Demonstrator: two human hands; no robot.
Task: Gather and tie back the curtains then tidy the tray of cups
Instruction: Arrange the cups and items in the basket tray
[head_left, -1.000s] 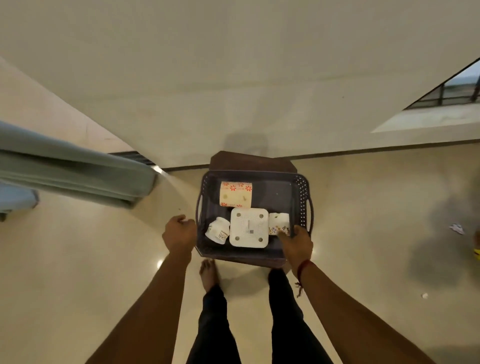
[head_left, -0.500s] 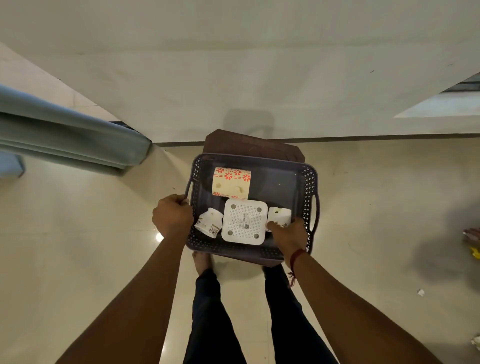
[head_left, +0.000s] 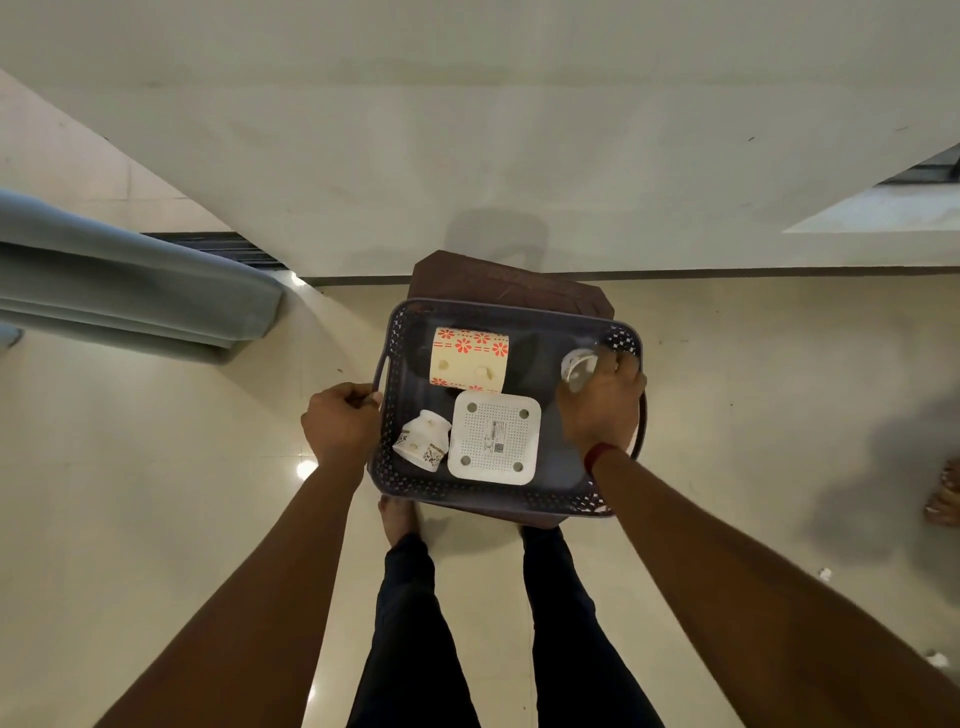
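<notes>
A dark perforated tray (head_left: 387, 457) sits on a brown stool (head_left: 498, 278) in front of me. My left hand (head_left: 340, 423) grips the tray's left handle. My right hand (head_left: 602, 410) holds a small white cup (head_left: 576, 366) over the tray's right side, blurred by motion. Lying on its side near the back of the tray is a cream cup with red flowers (head_left: 469, 358). Another small white patterned cup (head_left: 422, 440) lies tipped at the front left. A white square perforated device (head_left: 493, 437) rests in the front middle.
Grey-blue curtain folds (head_left: 130, 291) hang at the left by a dark door track. A white wall rises behind the stool. My bare feet and dark trousers are under the tray. Another person's foot (head_left: 943, 491) shows at the right edge, with litter on the floor.
My right hand picked the white cup up from the tray's front right and carried it toward the back right. My left hand closed on the left handle.
</notes>
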